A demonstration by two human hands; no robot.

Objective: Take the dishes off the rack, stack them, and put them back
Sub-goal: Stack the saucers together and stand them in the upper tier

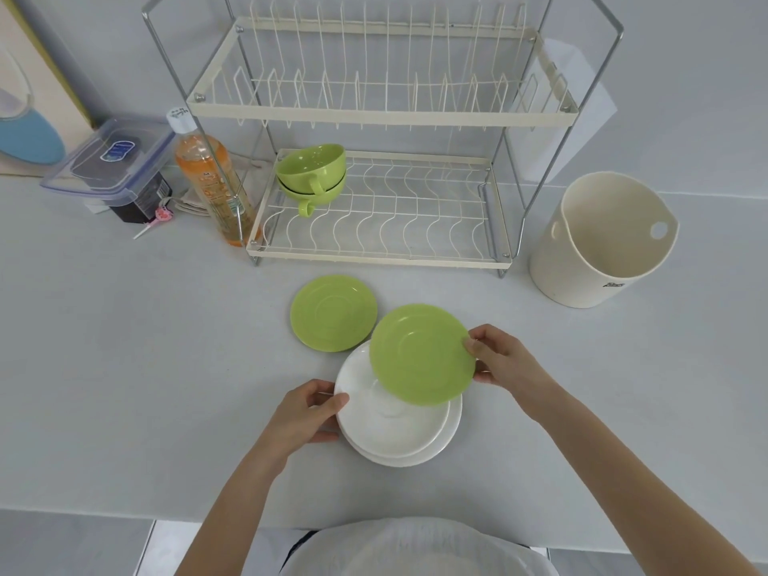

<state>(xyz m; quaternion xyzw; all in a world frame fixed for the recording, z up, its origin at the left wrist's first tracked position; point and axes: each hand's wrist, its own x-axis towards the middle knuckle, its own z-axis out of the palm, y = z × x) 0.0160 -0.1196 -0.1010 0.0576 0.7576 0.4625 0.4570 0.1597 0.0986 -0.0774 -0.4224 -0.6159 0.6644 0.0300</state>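
Your way to the rack's lower shelf is open from the table's near edge across its middle and right side; only the two nested green cups fill its left end. The upper shelf holds nothing between its wires. Between you and the rack, a green saucer lies flat on the table, just beyond the white plates (low things, easily passed over). The orange bottle stands upright against the rack's left post, with a lidded container beyond it toward the far left corner. Right of the rack, the cream bucket blocks that side.
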